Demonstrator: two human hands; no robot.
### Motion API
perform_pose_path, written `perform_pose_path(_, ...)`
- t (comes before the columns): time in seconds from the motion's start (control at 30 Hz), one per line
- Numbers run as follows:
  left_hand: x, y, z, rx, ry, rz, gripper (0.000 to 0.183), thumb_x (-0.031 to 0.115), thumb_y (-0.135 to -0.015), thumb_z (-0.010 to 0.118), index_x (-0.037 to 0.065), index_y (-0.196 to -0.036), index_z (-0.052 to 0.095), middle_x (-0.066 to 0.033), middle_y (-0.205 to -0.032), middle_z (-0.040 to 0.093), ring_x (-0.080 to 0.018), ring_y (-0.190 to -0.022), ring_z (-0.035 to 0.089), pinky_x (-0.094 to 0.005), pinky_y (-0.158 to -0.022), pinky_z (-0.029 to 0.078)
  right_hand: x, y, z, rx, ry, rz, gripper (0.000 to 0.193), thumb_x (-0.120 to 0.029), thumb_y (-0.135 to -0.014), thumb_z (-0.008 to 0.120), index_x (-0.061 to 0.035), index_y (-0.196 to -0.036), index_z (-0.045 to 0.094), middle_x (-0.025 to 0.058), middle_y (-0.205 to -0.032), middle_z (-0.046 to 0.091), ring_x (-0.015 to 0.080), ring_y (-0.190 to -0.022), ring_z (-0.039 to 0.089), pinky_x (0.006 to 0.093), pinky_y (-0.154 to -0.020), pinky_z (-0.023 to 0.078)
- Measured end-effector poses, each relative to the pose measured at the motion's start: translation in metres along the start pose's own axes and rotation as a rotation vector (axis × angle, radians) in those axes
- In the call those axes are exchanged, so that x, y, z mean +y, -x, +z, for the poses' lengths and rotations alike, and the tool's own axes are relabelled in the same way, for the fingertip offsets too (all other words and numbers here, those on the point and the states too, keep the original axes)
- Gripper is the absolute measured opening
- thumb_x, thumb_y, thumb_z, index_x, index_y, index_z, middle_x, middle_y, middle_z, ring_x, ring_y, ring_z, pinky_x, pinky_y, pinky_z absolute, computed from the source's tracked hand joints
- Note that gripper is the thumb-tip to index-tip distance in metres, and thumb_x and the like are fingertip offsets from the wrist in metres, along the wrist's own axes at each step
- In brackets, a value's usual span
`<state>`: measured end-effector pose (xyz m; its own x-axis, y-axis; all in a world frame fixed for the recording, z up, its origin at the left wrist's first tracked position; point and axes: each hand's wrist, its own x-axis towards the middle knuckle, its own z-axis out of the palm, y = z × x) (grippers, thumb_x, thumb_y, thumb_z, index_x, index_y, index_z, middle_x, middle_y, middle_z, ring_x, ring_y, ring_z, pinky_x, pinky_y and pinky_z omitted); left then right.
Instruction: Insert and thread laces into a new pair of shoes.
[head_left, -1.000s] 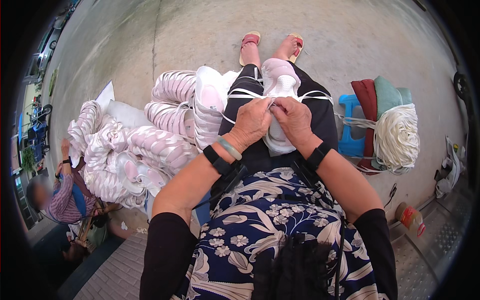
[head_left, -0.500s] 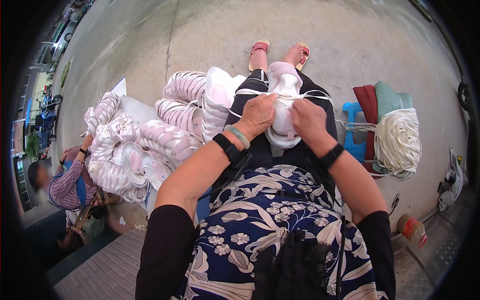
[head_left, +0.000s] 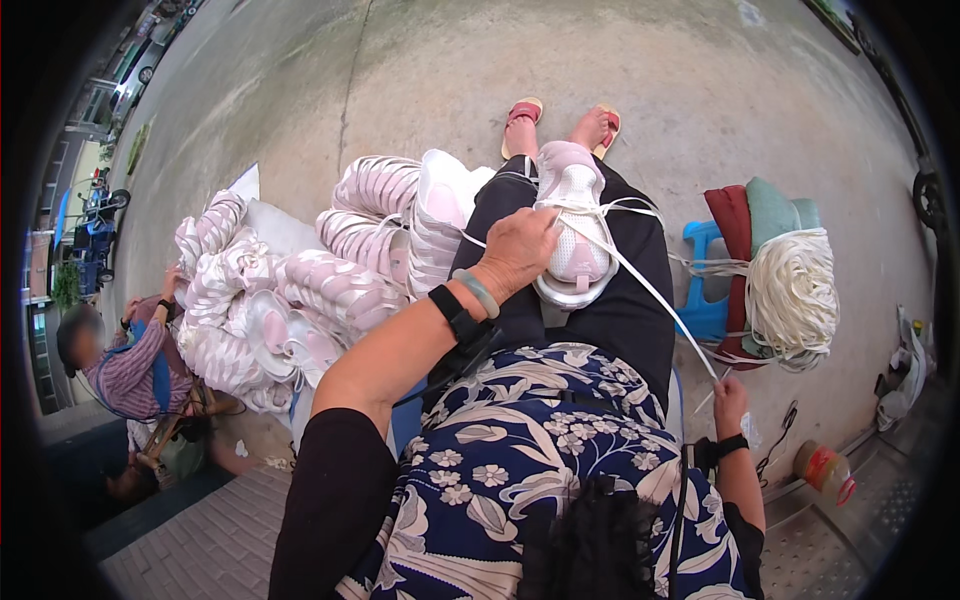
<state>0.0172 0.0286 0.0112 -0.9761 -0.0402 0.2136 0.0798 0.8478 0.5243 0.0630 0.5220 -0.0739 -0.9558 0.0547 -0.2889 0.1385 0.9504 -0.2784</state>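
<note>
A white and pale pink sneaker (head_left: 580,262) rests on my thighs, its heel end toward me. My left hand (head_left: 515,246) is closed at the sneaker's left edge, fingertips pressed near the lacing; exactly what they pinch is partly hidden. From the lacing a white shoelace (head_left: 652,290) runs taut down to the right. Its far end is in my right hand (head_left: 732,404), closed and held low beside my right hip. Another loop of lace lies across the sneaker toward my right knee.
Rows of pink and white sneakers (head_left: 340,285) are heaped at my left. On my right, a blue stool (head_left: 703,322) bears folded cloths (head_left: 770,212) and a thick bundle of white laces (head_left: 792,292). A plastic bottle (head_left: 825,472) lies lower right. Another person (head_left: 135,365) sits far left.
My right hand has moved from the sneaker down and to the right, drawing the shoelace out straight. My left hand stays at the sneaker.
</note>
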Motion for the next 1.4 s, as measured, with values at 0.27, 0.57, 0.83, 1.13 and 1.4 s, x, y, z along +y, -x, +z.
perform_pose_path(0.27, -0.016, -0.026, -0.006, 0.148, -0.053, -0.084, 0.025, 0.015, -0.076, 0.057, 0.003, -0.098, 0.054, -0.0157, -0.081, 0.06, -0.0331, -0.078, 0.058, -0.0412, -0.07, 0.047, -0.174, -0.048, -0.028, 0.177, -0.171, -0.653, 0.023, -0.005, -0.072, 0.059, -0.0055, -0.095, 0.057, 0.0133, -0.084, 0.056, 0.0326, -0.081, 0.055, 0.0402, -0.07, 0.044)
perform_pose_path(0.57, -0.027, -0.044, 0.005, 0.086, 0.165, -0.147, 0.015, 0.011, -0.076, 0.056, 0.001, -0.086, 0.059, -0.0139, -0.076, 0.06, -0.0246, -0.07, 0.059, -0.0336, -0.067, 0.047, -0.3, -0.06, -0.026, 0.206, -0.368, -0.963, 0.019, -0.011, -0.075, 0.061, -0.0078, -0.094, 0.059, 0.0075, -0.088, 0.058, 0.0272, -0.081, 0.055, 0.0373, -0.07, 0.041)
perform_pose_path(0.83, -0.019, -0.033, 0.008, 0.072, 0.293, -0.191, 0.009, 0.007, -0.076, 0.053, 0.001, -0.083, 0.055, -0.0123, -0.071, 0.058, -0.0214, -0.065, 0.058, -0.031, -0.062, 0.046, -0.277, -0.069, -0.022, 0.166, -0.391, -0.948, 0.005, -0.012, -0.08, 0.056, -0.0071, -0.081, 0.055, 0.0103, -0.068, 0.053, 0.0297, -0.066, 0.054, 0.0409, -0.06, 0.042)
perform_pose_path(1.13, -0.016, -0.03, 0.011, 0.066, 0.303, -0.233, 0.012, 0.005, -0.069, 0.054, 0.004, -0.081, 0.054, -0.011, -0.077, 0.056, -0.0295, -0.075, 0.055, -0.037, -0.067, 0.045, -0.217, -0.071, -0.045, -0.238, -0.543, -0.544, 0.01, -0.01, -0.08, 0.06, -0.0001, -0.082, 0.059, 0.0087, -0.065, 0.056, 0.0213, -0.057, 0.054, 0.0288, -0.056, 0.044)
perform_pose_path(1.4, 0.015, -0.037, 0.006, 0.138, 0.115, 0.107, 0.012, 0.011, -0.073, 0.062, 0.006, -0.083, 0.062, -0.0089, -0.093, 0.059, -0.0278, -0.092, 0.053, -0.0386, -0.081, 0.04, -0.31, -0.09, -0.041, -0.019, -0.638, -0.779, 0.04, -0.022, -0.071, 0.069, -0.0026, -0.103, 0.055, 0.0109, -0.085, 0.059, 0.0237, -0.073, 0.058, 0.0311, -0.064, 0.047)
